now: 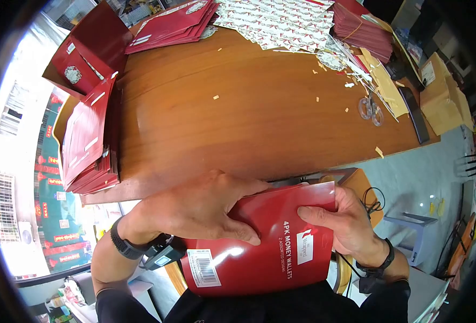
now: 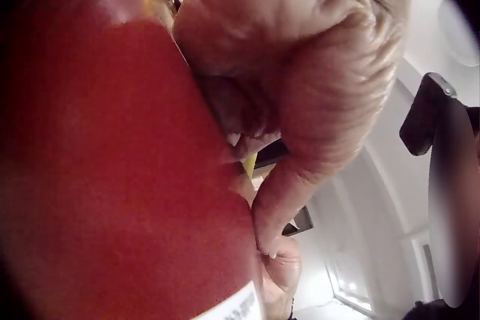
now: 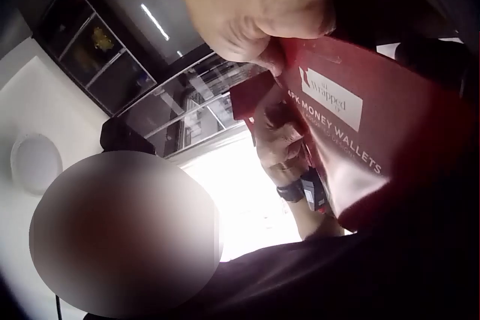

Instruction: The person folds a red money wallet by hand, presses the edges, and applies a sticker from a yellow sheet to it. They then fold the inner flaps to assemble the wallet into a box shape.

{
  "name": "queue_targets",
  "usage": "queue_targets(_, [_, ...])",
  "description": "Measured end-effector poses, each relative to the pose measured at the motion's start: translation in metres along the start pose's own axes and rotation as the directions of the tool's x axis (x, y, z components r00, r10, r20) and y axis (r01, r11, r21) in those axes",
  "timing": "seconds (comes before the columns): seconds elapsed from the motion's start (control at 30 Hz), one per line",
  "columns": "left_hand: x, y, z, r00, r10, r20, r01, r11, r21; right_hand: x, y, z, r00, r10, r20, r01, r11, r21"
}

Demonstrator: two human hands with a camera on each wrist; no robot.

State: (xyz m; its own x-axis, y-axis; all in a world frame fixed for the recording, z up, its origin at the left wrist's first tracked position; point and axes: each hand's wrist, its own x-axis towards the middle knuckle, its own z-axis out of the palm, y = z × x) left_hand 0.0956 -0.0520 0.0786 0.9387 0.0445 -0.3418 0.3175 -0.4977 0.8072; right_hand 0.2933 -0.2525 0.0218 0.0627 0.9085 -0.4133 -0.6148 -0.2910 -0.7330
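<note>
A glossy red money wallet pack (image 1: 265, 258), printed "4PK MONEY WALLETS" with a white barcode label, is held over the lap in front of the table edge. My left hand (image 1: 211, 207) grips its upper left edge, thumb on the printed face. My right hand (image 1: 345, 223) pinches the right end, thumb on the front near the white logo and the other fingers behind. In the right wrist view the pack (image 3: 390, 140) bends slightly. The left wrist view shows the red face (image 2: 127, 162) beside the left hand (image 2: 300, 72).
Stacked red wallets (image 1: 90, 134) line the table's left edge, beside a standing red folder (image 1: 101, 40). Farther back are more red wallets (image 1: 171, 24), patterned sheets (image 1: 275, 21) and a red stack (image 1: 359, 32). Scissors (image 1: 371, 111), a phone (image 1: 414, 116) and paper scraps lie right.
</note>
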Motion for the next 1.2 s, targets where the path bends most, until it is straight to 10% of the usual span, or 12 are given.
queue_targets(0.5, [-0.008, 0.014, -0.004, 0.986, -0.168, 0.011, 0.167, 0.984, 0.057, 0.011, -0.004, -0.001, 0.992, -0.118, -0.051, 0.106, 0.976, -0.193])
queue_targets(0.57, [-0.016, 0.01, 0.013, 0.982, -0.071, -0.174, 0.133, 0.917, 0.375, 0.011, -0.006, -0.001, 0.99, -0.127, -0.058, 0.117, 0.981, -0.153])
queue_targets(0.8, [-0.022, 0.007, 0.025, 0.955, 0.11, -0.275, 0.043, 0.867, 0.496, 0.011, -0.003, -0.003, 0.988, -0.104, -0.111, 0.1, 0.994, -0.045])
queue_targets(0.9, [-0.017, 0.015, 0.016, 0.973, -0.07, -0.221, 0.145, 0.928, 0.344, 0.011, -0.005, -0.003, 0.988, -0.109, -0.113, 0.1, 0.991, -0.084])
queue_targets(1.2, [-0.014, 0.005, 0.012, 0.958, 0.03, -0.284, 0.053, 0.959, 0.278, 0.009, -0.011, -0.002, 0.981, -0.118, -0.155, 0.056, 0.933, -0.354])
